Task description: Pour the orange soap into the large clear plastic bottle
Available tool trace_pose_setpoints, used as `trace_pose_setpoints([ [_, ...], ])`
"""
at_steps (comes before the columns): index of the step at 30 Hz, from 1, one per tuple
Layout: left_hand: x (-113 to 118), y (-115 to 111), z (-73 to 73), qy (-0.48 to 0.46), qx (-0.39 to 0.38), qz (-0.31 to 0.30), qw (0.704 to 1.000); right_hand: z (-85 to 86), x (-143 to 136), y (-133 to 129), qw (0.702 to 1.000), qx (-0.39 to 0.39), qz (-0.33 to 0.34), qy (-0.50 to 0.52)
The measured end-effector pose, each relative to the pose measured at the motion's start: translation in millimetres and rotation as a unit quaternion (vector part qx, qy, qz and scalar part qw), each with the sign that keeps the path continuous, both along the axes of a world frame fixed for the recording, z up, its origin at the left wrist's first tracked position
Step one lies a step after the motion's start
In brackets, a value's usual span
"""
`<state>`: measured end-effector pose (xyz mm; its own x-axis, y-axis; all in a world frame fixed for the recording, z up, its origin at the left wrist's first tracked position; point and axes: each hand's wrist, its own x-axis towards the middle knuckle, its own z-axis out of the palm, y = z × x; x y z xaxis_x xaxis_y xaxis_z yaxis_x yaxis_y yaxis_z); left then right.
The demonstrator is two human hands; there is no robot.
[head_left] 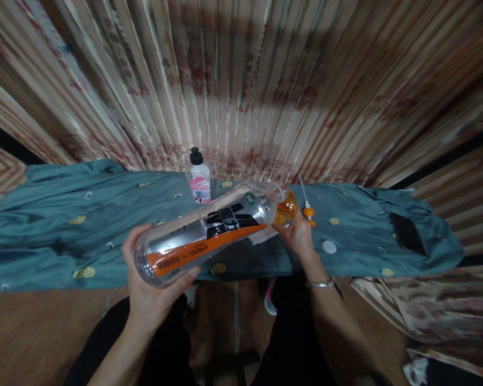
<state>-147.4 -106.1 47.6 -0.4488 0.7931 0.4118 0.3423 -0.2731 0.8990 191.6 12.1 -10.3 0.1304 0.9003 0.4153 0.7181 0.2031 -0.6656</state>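
A large clear plastic bottle point(209, 230) with a silver, black and orange label lies tilted in the air, its neck toward the right. My left hand point(153, 292) is closed around its base end. My right hand point(300, 236) grips a smaller bottle of amber liquid point(286, 208), whose far parts lie partly behind the large bottle's neck. The two bottle mouths are close together; I cannot tell whether they touch. Just beyond my right hand lies an orange pump head point(308, 212) with a pale tube. Nearer me is a white round cap point(329, 246).
A pink-labelled bottle with a black cap point(200, 179) stands at the table's back. On the right lies a dark phone point(408, 234). A teal patterned cloth point(56, 236) covers the narrow table, and a striped curtain point(233, 80) hangs behind it.
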Motion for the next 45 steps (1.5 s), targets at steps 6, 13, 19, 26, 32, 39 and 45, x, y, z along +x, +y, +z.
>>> trace_pose_setpoints([
  [6,1.0,1.6,-1.4,-0.003,0.008,0.010,1.000,-1.6,0.0,0.4,1.000,0.015,-0.004,-0.006],
  [13,-0.4,0.7,-2.5,0.002,-0.006,0.001,1.000,-2.9,0.3,0.0,1.000,0.017,-0.003,0.000],
  [19,1.7,0.9,-2.0,0.010,0.016,0.002,1.000,-4.8,2.9,0.8,1.000,0.012,-0.003,-0.011],
  [26,-0.2,2.1,-2.7,0.006,0.009,0.000,1.000,-3.9,1.8,0.2,1.000,0.006,-0.004,-0.006],
  [32,3.9,1.8,-1.2,0.004,0.013,0.009,1.000,-3.0,-0.5,-0.4,1.000,0.006,-0.003,0.015],
  [39,-6.5,-0.4,-0.6,0.018,-0.014,-0.031,0.999,0.7,-1.5,-1.5,1.000,-0.003,-0.004,0.018],
  [45,1.2,1.1,2.0,-0.009,-0.002,0.005,1.000,-0.8,-0.3,-0.7,1.000,0.003,-0.001,0.015],
])
